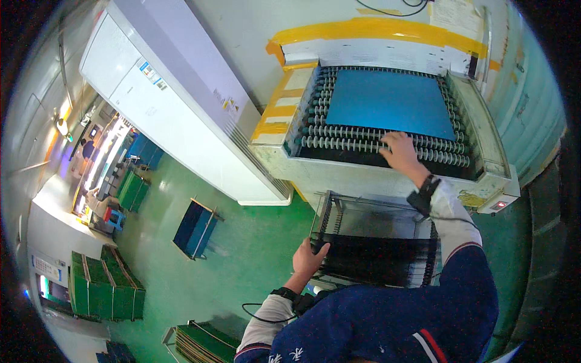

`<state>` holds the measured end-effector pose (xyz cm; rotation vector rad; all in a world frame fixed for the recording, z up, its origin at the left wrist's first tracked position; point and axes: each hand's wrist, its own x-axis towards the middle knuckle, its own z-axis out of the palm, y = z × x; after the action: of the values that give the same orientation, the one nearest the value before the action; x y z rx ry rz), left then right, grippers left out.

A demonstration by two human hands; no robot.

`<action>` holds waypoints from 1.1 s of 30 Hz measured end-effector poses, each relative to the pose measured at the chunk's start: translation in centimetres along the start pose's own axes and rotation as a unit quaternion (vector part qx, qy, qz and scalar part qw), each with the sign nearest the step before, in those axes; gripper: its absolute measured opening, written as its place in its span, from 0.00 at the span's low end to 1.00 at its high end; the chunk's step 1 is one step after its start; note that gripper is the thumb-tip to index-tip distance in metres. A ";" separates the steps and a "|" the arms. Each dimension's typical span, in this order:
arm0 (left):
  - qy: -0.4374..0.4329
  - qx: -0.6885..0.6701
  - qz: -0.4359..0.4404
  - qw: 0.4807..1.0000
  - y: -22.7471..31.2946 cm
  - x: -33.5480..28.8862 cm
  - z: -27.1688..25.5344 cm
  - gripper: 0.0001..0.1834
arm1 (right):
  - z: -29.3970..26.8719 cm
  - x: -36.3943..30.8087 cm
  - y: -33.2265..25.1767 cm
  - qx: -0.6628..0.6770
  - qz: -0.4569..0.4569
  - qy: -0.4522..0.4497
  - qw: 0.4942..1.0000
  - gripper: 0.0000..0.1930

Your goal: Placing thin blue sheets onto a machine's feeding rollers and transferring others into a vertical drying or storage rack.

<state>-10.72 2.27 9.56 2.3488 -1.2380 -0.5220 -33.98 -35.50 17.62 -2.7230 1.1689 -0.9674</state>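
Observation:
A flat blue panel (390,103) lies on the roller conveyor (369,144) of a pale machine, its near edge just beyond my right hand (400,156). That hand hovers over or rests on the front rollers, fingers bent and a little apart, with nothing visible in them. Below it stands a wire rack (330,212) with comb-like black sides, holding several dark thin panels (369,257) set close together. At the rack's left side my left hand (310,259) is closed around the edge, thumb on top. Its fingertips are partly hidden.
A tall white cabinet-like unit (175,115) stands left of the machine (339,181). On the green floor are a dark blue rack (196,228), stacked green panels (203,345) and green bins (106,284). A person (94,199) is far left. Cables (266,317) hang at my wrists.

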 end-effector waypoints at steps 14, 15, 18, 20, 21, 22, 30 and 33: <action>0.010 -0.006 0.014 1.000 -0.1 -0.5 -0.1 0.41 | -3.1 -17.6 -7.8 0.175 0.114 -0.478 0.853 0.28; 0.014 -0.012 0.018 1.000 -0.4 -0.4 0.0 0.41 | -2.8 -18.1 -7.5 0.175 0.112 -0.469 0.858 0.28; 0.039 -0.007 0.029 0.999 -1.0 -0.2 0.7 0.41 | -1.5 -19.3 -6.5 0.168 0.108 -0.450 0.871 0.28; 0.044 -0.005 0.028 0.999 -1.2 -0.4 0.8 0.40 | -0.6 -20.0 -5.8 0.153 0.103 -0.442 0.878 0.28; 0.039 -0.008 0.023 0.999 -0.7 -0.6 0.3 0.41 | -0.7 -19.8 -5.9 0.160 0.124 -0.449 0.870 0.28; 0.034 -0.012 0.018 0.999 -0.4 -0.7 0.0 0.41 | -0.8 -19.6 -6.0 0.167 0.145 -0.456 0.862 0.28; -0.005 -0.032 -0.002 0.999 1.1 -0.7 -0.8 0.41 | 0.8 -20.9 -4.4 0.257 0.165 -0.397 0.865 0.27; 0.032 -0.014 0.012 0.999 0.2 -0.8 -0.4 0.41 | 0.4 -19.9 -5.2 0.249 0.165 -0.392 0.870 0.29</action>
<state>-11.07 2.90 10.14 2.3057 -1.2215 -0.4505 -40.84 -18.69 7.98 -2.0419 0.9704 -0.0479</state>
